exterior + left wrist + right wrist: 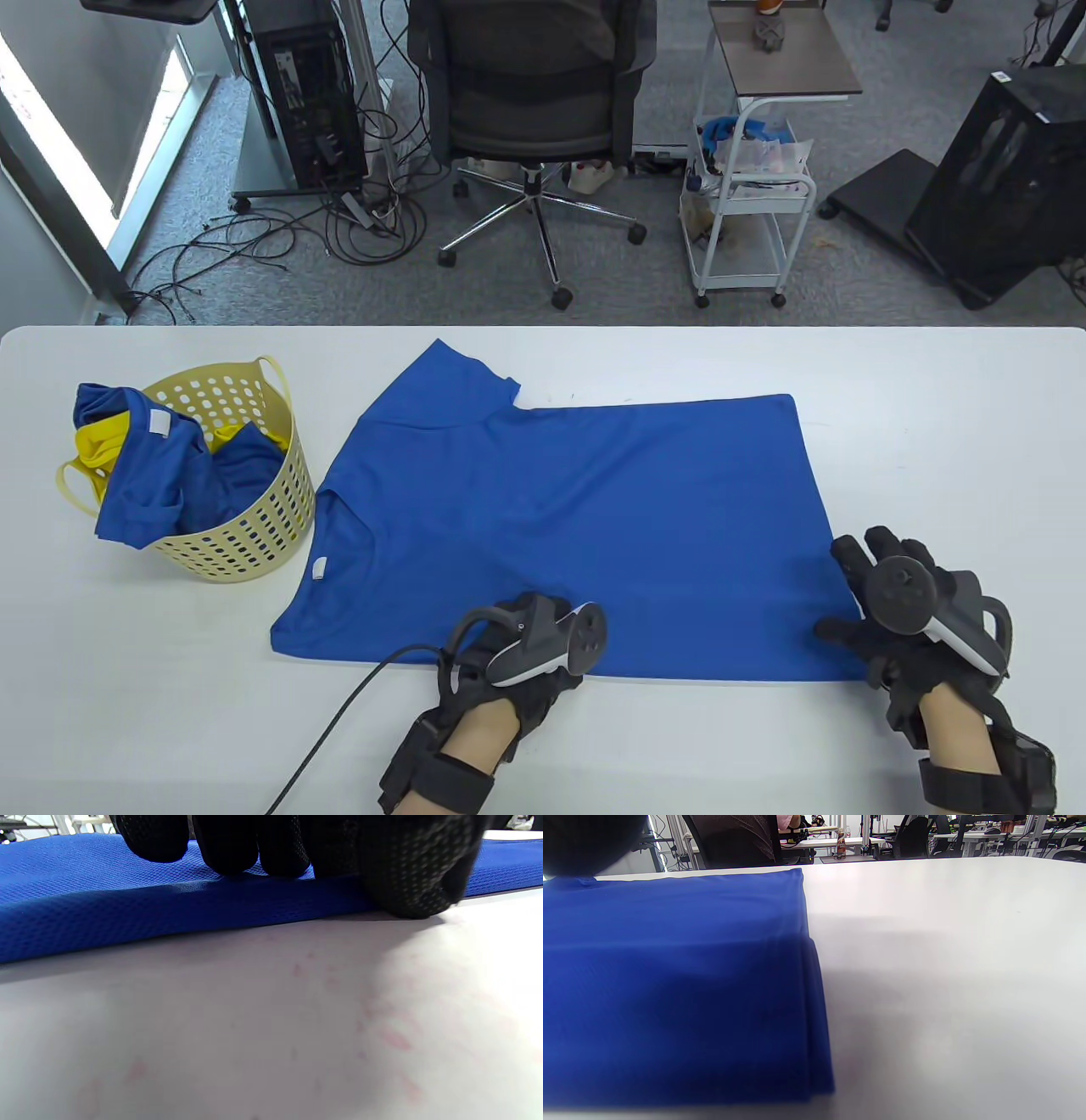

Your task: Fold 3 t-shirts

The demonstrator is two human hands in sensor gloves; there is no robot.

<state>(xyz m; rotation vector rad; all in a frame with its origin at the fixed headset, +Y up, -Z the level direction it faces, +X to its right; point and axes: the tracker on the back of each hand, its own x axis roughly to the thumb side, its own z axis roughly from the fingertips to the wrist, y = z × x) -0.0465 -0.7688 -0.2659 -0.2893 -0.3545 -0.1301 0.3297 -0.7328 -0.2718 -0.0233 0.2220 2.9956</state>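
Note:
A blue t-shirt (560,526) lies flat on the white table (933,441), collar to the left, its near side doubled into a thick straight edge. My left hand (530,615) rests on the middle of that near edge. In the left wrist view its fingertips (229,853) press on top of the cloth (127,908) and the thumb (407,878) touches the table beside the edge. My right hand (844,594) lies spread over the shirt's near right corner. The right wrist view shows that corner (670,984) and only a dark bit of glove.
A yellow perforated basket (280,509) stands at the table's left with a blue shirt (153,484) and a yellow one (97,446) hanging out of it. A black cable (339,722) runs from my left wrist off the near edge. Bare table lies right of the shirt.

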